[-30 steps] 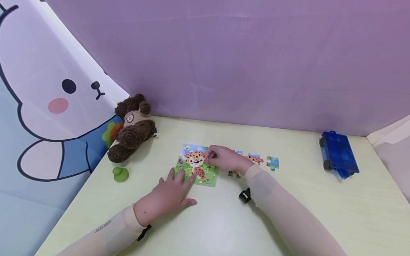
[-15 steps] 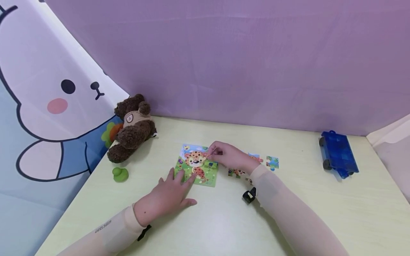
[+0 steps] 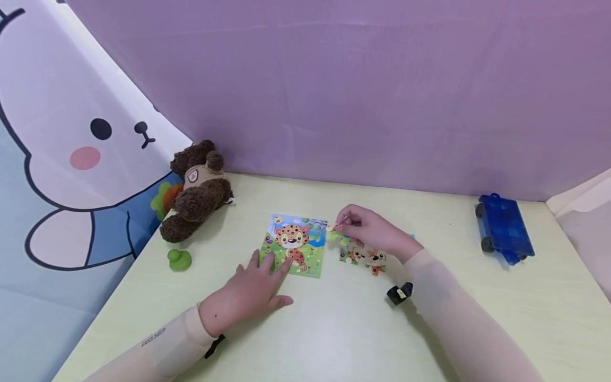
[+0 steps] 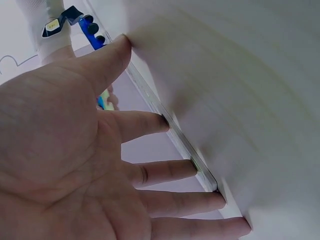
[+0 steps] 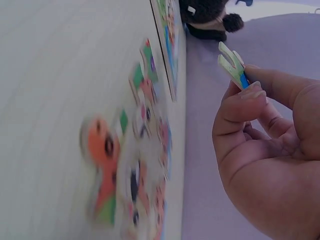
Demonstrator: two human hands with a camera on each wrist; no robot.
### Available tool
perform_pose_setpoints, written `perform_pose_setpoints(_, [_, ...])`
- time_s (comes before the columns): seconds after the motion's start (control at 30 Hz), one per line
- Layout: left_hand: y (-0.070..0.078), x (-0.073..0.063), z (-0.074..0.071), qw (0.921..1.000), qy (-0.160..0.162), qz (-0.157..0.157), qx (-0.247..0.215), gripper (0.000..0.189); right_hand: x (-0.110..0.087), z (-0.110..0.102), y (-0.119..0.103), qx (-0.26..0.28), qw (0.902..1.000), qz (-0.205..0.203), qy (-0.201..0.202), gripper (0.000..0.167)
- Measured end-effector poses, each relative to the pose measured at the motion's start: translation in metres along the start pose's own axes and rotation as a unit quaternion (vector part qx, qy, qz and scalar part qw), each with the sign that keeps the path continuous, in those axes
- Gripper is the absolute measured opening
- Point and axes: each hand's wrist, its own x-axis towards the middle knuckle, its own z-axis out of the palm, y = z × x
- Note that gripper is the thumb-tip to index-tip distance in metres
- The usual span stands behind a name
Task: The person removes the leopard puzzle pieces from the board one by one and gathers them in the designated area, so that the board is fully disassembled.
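Note:
My left hand [image 3: 250, 292] lies on the table with fingers spread, its fingertips on the lower left of a leopard picture board [image 3: 312, 261]. The palm and straight fingers fill much of the left wrist view. Thumb and index finger of my right hand [image 3: 367, 228] pinch a small jigsaw piece [image 5: 231, 65], green with a blue patch, held off the table. Under that hand, right of the board, lie several joined leopard jigsaw pieces [image 3: 364, 257]; the hand covers part of them. An orange spotted piece [image 5: 102, 145] sticks out from the group in the blurred right wrist view.
A brown teddy bear [image 3: 202, 199] leans at the table's back left, beside a green toy duck [image 3: 179, 260]. At the back right stands a blue toy car [image 3: 507, 228]. A purple cloth [image 3: 363, 95] hangs behind the table.
My right hand has moved right, from over the board's right side to above the loose jigsaw pieces, pinching the small piece. The left hand has stayed in place.

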Motion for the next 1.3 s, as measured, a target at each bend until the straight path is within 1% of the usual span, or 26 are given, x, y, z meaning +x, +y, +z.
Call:
perform_pose_setpoints(0.33, [-0.001, 0.001, 0.0, 1.0, 0.003, 0.003, 0.005, 0.084, -0.027, -0.024, 0.01, -0.02, 0.9992, 0.003, 0.034, 0.019])
perform_pose_setpoints(0.5, [-0.001, 0.001, -0.001, 1.0, 0.004, 0.004, 0.0, 0.083, -0.043, -0.034, 0.015, -0.02, 0.9988, 0.005, 0.045, 0.021])
perform_pose_setpoints(0.73, [-0.001, 0.002, -0.001, 1.0, 0.004, 0.002, 0.0, 0.083, -0.068, -0.049, 0.022, -0.035, 0.9972, 0.024, 0.062, 0.022])
perform_pose_setpoints(0.87, [0.0, 0.002, -0.002, 1.0, 0.003, 0.0, 0.0, 0.083, -0.078, -0.056, 0.029, -0.043, 0.9969, 0.03, 0.058, 0.022])
perform_pose_setpoints(0.93, [0.001, 0.001, -0.003, 1.0, 0.003, 0.0, -0.001, 0.083, -0.083, -0.059, 0.033, -0.048, 0.997, 0.034, 0.05, 0.022])
perform_pose_setpoints(1.03, [0.001, 0.0, -0.004, 0.9999, -0.001, -0.003, -0.011, 0.082, -0.089, -0.062, 0.042, -0.051, 0.9974, 0.042, 0.029, 0.021])
perform_pose_setpoints(1.2, [0.002, -0.001, -0.004, 0.9991, -0.015, -0.019, -0.035, 0.082, -0.1, -0.065, 0.056, -0.059, 0.997, 0.049, -0.009, 0.019])
perform_pose_setpoints(1.3, [0.002, -0.001, -0.004, 0.9985, -0.02, -0.026, -0.045, 0.083, -0.105, -0.067, 0.061, -0.067, 0.9963, 0.049, -0.022, 0.018])
